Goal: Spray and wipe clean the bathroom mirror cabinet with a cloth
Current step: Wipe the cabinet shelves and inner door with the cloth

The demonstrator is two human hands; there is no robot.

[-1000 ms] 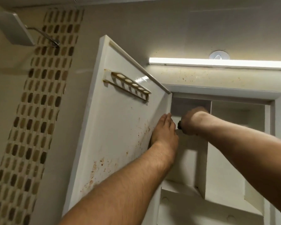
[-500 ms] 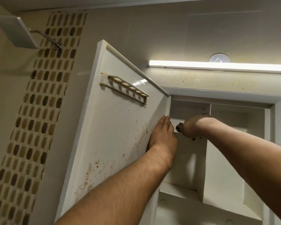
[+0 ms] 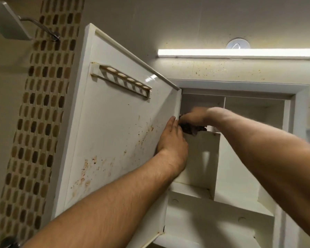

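The dark cloth [image 3: 191, 130] sits bunched at the hinge edge of the mirror cabinet [image 3: 240, 89], by its upper left compartment [image 3: 202, 102]. Your right hand [image 3: 197, 116] clutches it, fingers curled round it. Your left hand [image 3: 172, 140] lies flat, fingers straight, against the inside of the open door [image 3: 115, 131]. You appear to be mid-wipe along the hinge side. Next, I judge, you should carry the cloth onto the door's brown stains [image 3: 85, 178] and press firmly. Your right hand is blurred, and the door's mirror face is turned away from view.

Right hand [image 3: 193, 117] slid left — dark cloth [image 3: 191, 130] now beside left hand [image 3: 170, 140].
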